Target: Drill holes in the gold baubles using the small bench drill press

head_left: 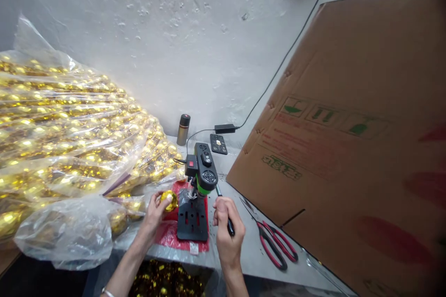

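A small black and green drill press stands on a red plastic sheet, its slotted black base plate toward me. Left of the press, my left hand holds a shiny gold ball between thumb and fingers, beside the drill area. On the other side, my right hand is wrapped round the black-ended lever handle of the press.
Clear plastic bags of gold balls fill the left. Red-handled scissors lie right, before a large cardboard box. A bottle, phone and power adapter are behind. Gold pieces show below the table edge.
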Demonstrator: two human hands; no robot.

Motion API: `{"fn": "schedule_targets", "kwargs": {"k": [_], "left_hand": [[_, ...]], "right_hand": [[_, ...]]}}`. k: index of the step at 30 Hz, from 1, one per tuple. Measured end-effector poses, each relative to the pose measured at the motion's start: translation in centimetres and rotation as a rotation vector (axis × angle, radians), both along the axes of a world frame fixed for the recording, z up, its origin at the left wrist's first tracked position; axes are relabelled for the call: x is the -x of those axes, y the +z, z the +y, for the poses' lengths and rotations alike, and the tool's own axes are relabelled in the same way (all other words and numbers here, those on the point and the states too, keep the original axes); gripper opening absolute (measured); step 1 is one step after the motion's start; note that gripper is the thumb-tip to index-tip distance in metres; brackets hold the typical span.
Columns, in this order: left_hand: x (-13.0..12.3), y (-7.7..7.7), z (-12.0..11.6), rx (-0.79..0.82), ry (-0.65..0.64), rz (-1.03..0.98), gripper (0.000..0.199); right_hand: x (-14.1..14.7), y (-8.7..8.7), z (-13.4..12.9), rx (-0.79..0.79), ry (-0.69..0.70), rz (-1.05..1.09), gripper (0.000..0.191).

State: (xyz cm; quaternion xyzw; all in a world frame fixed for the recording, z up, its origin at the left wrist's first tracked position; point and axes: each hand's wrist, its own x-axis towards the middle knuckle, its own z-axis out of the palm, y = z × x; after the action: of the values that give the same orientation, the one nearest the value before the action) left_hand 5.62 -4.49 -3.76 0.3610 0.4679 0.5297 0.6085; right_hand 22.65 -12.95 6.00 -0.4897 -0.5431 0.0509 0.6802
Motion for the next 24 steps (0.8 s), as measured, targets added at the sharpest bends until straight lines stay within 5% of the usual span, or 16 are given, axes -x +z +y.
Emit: {"fn": "schedule_targets", "kwargs": {"k": [3,7,17,24], "left_hand": [[-2.2,-2.8,-0.2,-0.010,-0.008,0.125,0.071],[-4.2,-4.8,-0.3,-0.231,0.016,0.380,0.064],[-5.4,-5.1,-1.2,-0.649,-0.165,0.678,0.049],[-6.1,-5.2,-0.9,-0.662,-0.142,0.767,0.048]], "right_hand": [[-0.1,0.1,-0.1,0.019,0.002,-0.017,0.035],[-0.3,0.1,-0.1,0.052,0.020,-0.018,0.035],[-0.5,-0.3,-0.4,0.065,0.041,-0.020,0.034],[-0.2,-0.3,-0.4,0.063,0.042,0.009,0.032]]}}
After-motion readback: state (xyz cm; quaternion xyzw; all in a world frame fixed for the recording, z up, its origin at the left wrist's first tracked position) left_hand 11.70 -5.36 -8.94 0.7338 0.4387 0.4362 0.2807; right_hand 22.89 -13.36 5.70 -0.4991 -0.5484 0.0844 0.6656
